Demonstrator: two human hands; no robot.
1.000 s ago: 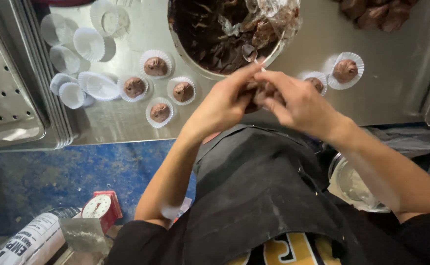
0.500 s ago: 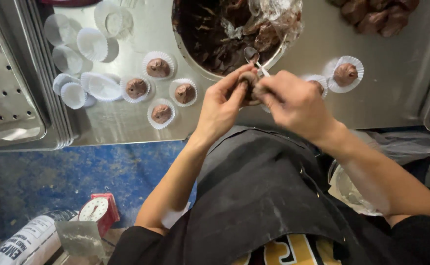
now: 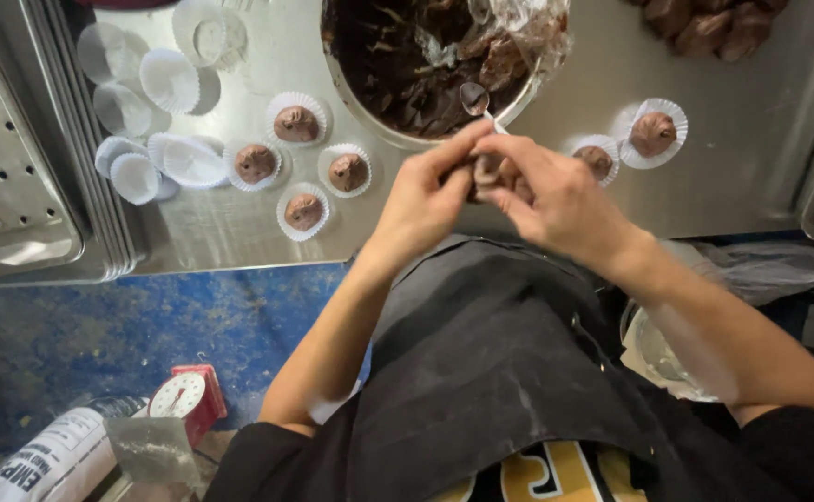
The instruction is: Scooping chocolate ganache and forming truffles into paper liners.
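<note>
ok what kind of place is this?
Probably a commercial kitchen or small sweets workshop. A stainless steel worktable holds chocolate balls in white paper cups, a big metal bowl of chocolate mix and perforated metal trays. Both hands shape a piece over it.

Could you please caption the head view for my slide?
Both hands, left and right, shape a chocolate ball beside the bowl.

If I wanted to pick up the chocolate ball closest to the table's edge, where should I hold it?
Hold the paper cup, not the chocolate ball inside. Come straight down from above and pinch the frilly white rim on two opposite sides. The cup sits upright and open on the metal table, a little apart from its neighbours, and the chocolate looks soft, so squeezing it would probably dent it.
</note>
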